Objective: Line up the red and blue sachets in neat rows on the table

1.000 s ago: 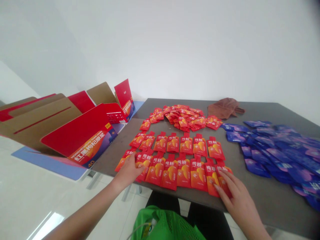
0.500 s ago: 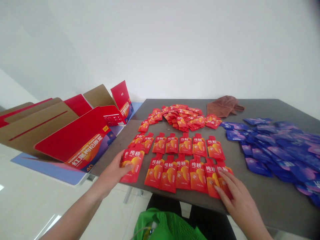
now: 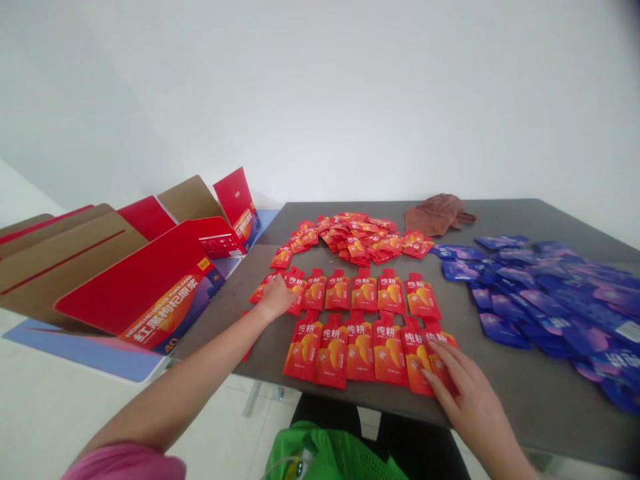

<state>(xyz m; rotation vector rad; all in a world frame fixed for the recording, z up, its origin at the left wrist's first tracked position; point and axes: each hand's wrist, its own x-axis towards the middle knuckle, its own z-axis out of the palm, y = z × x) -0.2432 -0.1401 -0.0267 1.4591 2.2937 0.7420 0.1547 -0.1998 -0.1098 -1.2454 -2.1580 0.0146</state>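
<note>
Two rows of red pouches [image 3: 370, 313] lie on the dark table [image 3: 510, 373] in front of me. My left hand [image 3: 277, 297] reaches over the left end of the far row, fingers curled down onto the pouches there. A bit of red pouch shows under its wrist and forearm. My right hand [image 3: 465, 393] lies flat with fingers spread on the right end of the near row. A loose pile of the same red pouches [image 3: 357, 235] sits further back.
Several blue pouches [image 3: 550, 293] cover the table's right side. A brown cloth [image 3: 437, 212] lies at the back. Flattened red and brown cartons [image 3: 135, 287] lean on a blue surface to the left. A green bag [image 3: 325, 457] sits below the table's near edge.
My left hand lifted pouches from the near row's left end and moved them forward to the far row's left end. The near row is shorter on the left. The right hand barely moved.
</note>
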